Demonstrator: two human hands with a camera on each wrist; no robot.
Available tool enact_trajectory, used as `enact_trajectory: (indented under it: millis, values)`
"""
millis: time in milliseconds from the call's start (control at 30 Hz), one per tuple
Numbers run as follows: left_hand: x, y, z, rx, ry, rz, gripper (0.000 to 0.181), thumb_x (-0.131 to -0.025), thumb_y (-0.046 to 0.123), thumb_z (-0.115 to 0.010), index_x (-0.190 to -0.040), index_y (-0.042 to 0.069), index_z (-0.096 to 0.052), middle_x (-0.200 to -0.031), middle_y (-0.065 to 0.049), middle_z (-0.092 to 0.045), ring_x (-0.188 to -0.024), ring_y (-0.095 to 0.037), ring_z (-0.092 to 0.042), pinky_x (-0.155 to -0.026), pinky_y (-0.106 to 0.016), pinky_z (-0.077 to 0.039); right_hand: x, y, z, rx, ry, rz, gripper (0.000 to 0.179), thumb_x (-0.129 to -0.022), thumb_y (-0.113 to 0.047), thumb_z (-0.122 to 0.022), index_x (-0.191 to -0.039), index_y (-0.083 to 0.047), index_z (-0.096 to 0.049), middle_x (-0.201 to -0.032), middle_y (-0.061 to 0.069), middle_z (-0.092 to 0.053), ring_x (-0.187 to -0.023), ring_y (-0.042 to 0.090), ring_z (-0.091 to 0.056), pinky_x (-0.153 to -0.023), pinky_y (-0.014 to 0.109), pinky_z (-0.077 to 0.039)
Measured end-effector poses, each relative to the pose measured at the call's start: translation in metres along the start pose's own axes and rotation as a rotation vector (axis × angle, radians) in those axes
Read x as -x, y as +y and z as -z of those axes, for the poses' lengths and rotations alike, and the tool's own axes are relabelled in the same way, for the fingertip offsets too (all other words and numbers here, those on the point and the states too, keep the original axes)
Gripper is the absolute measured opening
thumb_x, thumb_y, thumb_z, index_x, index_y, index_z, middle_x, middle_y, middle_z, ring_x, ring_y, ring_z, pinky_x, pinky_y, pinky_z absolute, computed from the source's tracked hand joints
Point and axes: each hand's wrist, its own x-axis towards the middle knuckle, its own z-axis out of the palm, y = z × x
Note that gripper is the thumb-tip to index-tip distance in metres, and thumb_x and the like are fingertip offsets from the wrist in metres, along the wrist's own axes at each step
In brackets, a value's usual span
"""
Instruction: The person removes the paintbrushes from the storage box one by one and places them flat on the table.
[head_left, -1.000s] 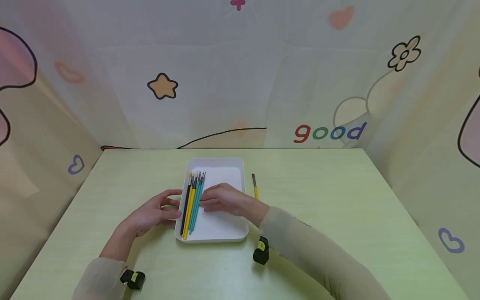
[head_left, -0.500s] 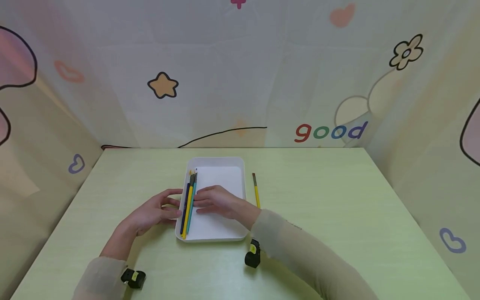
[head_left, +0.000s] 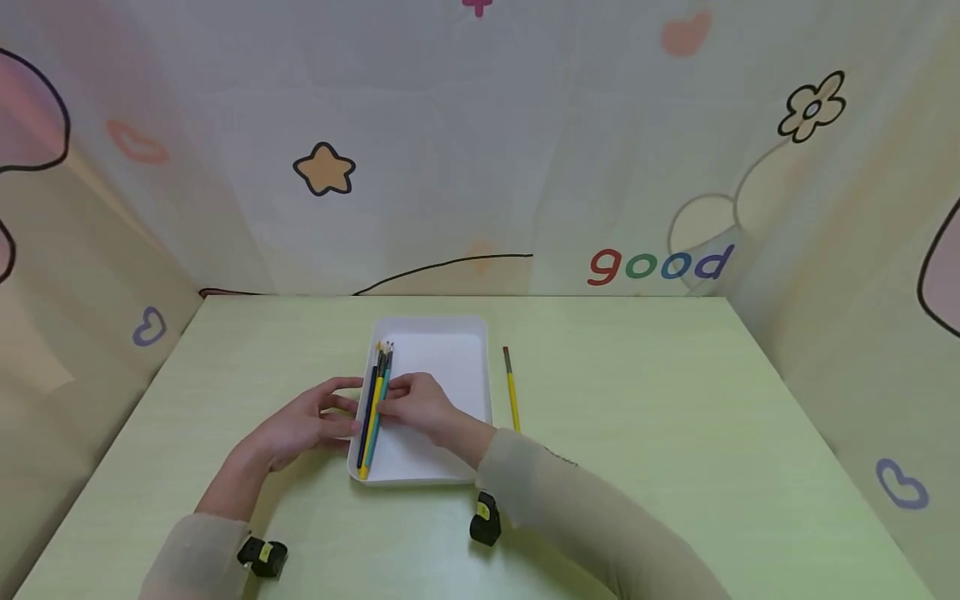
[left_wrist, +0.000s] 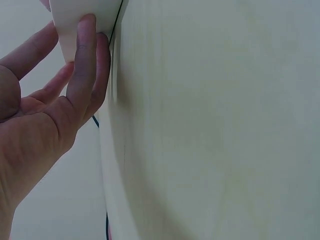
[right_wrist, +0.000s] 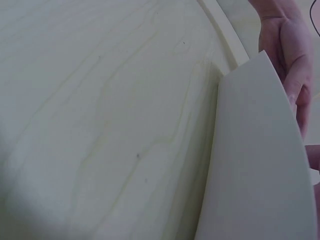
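Observation:
A white tray holds several paintbrushes in a tight bundle along its left wall. Their handles are dark blue, yellow and teal, with bristles toward the far end. My left hand has relaxed fingers and thumb against the tray's outer left side; in the left wrist view the fingertips touch the tray wall. Inside the tray, my right hand has its thumb and fingertips right at the teal handle. I cannot tell whether it pinches a brush.
One more yellow-handled paintbrush lies on the pale green table just right of the tray, its near end behind the right sleeve. A printed curtain stands behind the table's far edge.
My right hand has moved left inside the tray. The spread brushes have come together against the left wall, and the right fingers have drawn in. The left hand has stayed in place.

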Motion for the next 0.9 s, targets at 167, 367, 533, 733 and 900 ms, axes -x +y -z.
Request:
enact_trajectory:
  millis: [167,367,533,733,900]
  values:
    - [-0.0009,0.0005,0.0011,0.009,-0.008,-0.005,0.072,-0.097,0.002,-0.069,-0.158,0.005,-0.031,-0.134,-0.027,-0.047,-0.107,-0.032,-0.064,-0.090,-0.045,-0.058,-0.0007,-0.0019,-0.0066,0.109,0.077,0.026,0.041,-0.089,-0.002,-0.079,-0.124,0.007,-0.061,-0.092,0.005,-0.067,-0.080,0.016,-0.069,-0.073,0.028,-0.060]
    - [-0.0010,0.0005,0.0010,0.014,-0.007,-0.001,0.071,-0.098,0.002,-0.068,-0.158,0.006,-0.030,-0.135,-0.028,-0.046,-0.108,-0.033,-0.064,-0.090,-0.045,-0.058,0.0008,-0.0031,-0.0101,0.099,0.095,0.018,0.042,-0.087,0.001,-0.080,-0.124,0.006,-0.060,-0.091,0.005,-0.065,-0.079,0.016,-0.067,-0.070,0.028,-0.061]
    - [0.0000,-0.0004,0.0010,0.011,-0.007,0.000,0.072,-0.098,0.005,-0.068,-0.158,0.006,-0.029,-0.135,-0.028,-0.045,-0.108,-0.033,-0.064,-0.091,-0.045,-0.058,0.0033,-0.0055,-0.0103,0.060,0.090,-0.001,0.043,-0.086,0.006,-0.078,-0.125,0.005,-0.060,-0.095,0.007,-0.063,-0.080,0.016,-0.067,-0.066,0.028,-0.061]
    - [0.0000,0.0003,0.0009,0.015,-0.007,0.000,0.071,-0.099,0.004,-0.068,-0.159,0.007,-0.029,-0.135,-0.028,-0.046,-0.109,-0.034,-0.064,-0.091,-0.044,-0.058,0.0040,-0.0065,-0.0077,0.014,0.071,-0.014,0.045,-0.086,0.008,-0.077,-0.127,0.004,-0.059,-0.099,0.007,-0.061,-0.083,0.018,-0.067,-0.064,0.029,-0.061]
    - [0.0010,0.0007,0.0006,0.012,-0.001,0.006,0.071,-0.099,0.004,-0.067,-0.159,0.007,-0.029,-0.136,-0.028,-0.045,-0.109,-0.034,-0.063,-0.091,-0.044,-0.058,0.0028,-0.0049,-0.0066,-0.002,0.071,-0.021,0.045,-0.087,0.007,-0.076,-0.128,0.002,-0.059,-0.100,0.008,-0.061,-0.084,0.018,-0.067,-0.063,0.030,-0.061]
